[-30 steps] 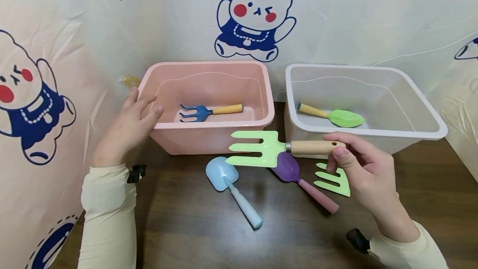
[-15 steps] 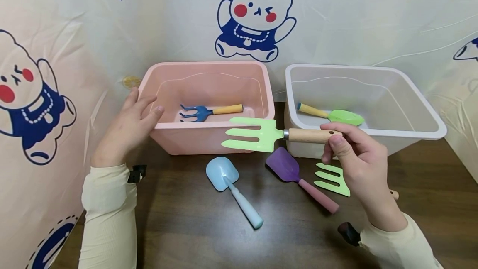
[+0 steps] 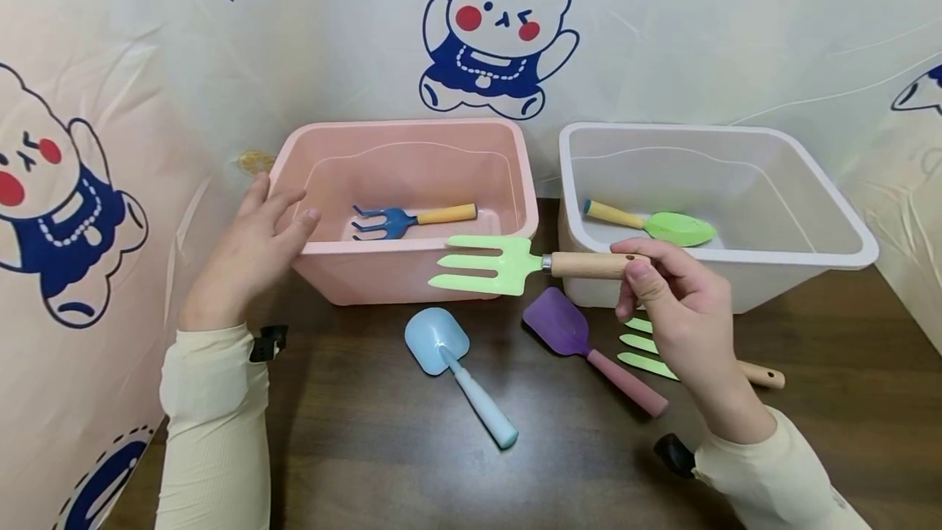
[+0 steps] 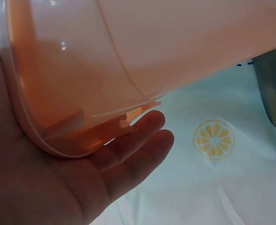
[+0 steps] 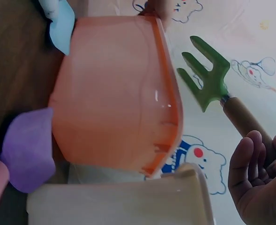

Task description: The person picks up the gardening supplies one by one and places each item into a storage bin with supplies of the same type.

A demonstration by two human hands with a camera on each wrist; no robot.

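My right hand (image 3: 684, 313) pinches the wooden handle end of a light green hand fork (image 3: 489, 264). The fork is held level, its tines pointing left and overlapping the front rim of the pink bin (image 3: 412, 272) in the head view. My left hand (image 3: 246, 252) rests at the bin's left front corner. In the left wrist view its fingers (image 4: 138, 164) reach loosely along the outside, with the rim against the palm. Inside the pink bin lies a blue hand rake (image 3: 397, 222) with a yellow handle.
A grey-white bin (image 3: 736, 260) holds a green trowel (image 3: 680, 229). On the dark wooden table lie a light blue shovel (image 3: 437, 340), a purple shovel (image 3: 557, 321) and a second green fork (image 3: 643, 343), partly hidden by my right hand. A printed cloth (image 3: 662, 39) hangs behind.
My right hand has moved left with the green fork, and the fork has risen slightly toward the pink bin's front rim. My left hand has stayed put.
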